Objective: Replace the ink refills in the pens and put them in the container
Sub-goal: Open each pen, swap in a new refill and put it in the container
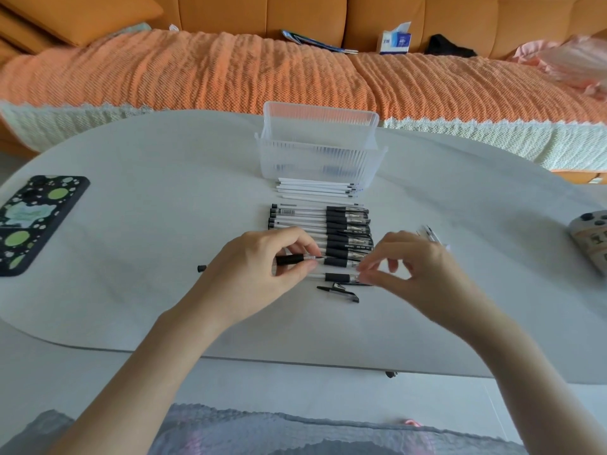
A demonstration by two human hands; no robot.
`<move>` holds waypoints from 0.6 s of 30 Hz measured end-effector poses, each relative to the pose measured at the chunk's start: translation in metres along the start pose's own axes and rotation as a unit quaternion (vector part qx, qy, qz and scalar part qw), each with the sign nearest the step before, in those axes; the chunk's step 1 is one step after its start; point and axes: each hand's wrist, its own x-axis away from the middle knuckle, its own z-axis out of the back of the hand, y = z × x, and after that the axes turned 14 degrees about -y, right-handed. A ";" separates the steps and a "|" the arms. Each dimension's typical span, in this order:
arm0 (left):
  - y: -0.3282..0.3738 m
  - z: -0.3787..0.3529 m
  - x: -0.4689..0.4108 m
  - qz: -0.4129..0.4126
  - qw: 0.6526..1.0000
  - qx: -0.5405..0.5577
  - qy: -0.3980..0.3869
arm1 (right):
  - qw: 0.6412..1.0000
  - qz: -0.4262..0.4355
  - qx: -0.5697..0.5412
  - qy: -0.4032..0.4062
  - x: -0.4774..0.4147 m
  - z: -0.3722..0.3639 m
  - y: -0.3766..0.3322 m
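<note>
A row of several black-and-clear gel pens [331,224] lies side by side in the middle of the white table [147,208]. Behind them sits a small pile of white refills [315,188], and behind that a clear ribbed plastic container [318,156]. My left hand [259,274] pinches a pen's black grip section [290,259], its tip pointing right. My right hand [417,267] hovers just right of it, thumb and forefinger pinched near a pen barrel [338,277] on the table; whether it grips anything is unclear. A loose black cap [341,292] lies in front of the row.
A phone in a black and green case [36,221] lies at the table's left. A small black end plug [202,267] sits left of my left hand. A grey device [591,241] is at the right edge. An orange sofa [295,70] with a tissue box stands behind.
</note>
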 end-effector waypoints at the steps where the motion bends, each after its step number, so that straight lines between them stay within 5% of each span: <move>1: 0.000 0.000 0.000 0.001 1.000 0.000 0.001 | 1.000 0.006 0.005 -0.013 -0.001 -0.004 -0.002; 18: -0.001 -0.001 0.001 0.004 1.000 -0.009 -0.002 | 0.995 0.012 0.097 0.003 -0.012 -0.030 -0.008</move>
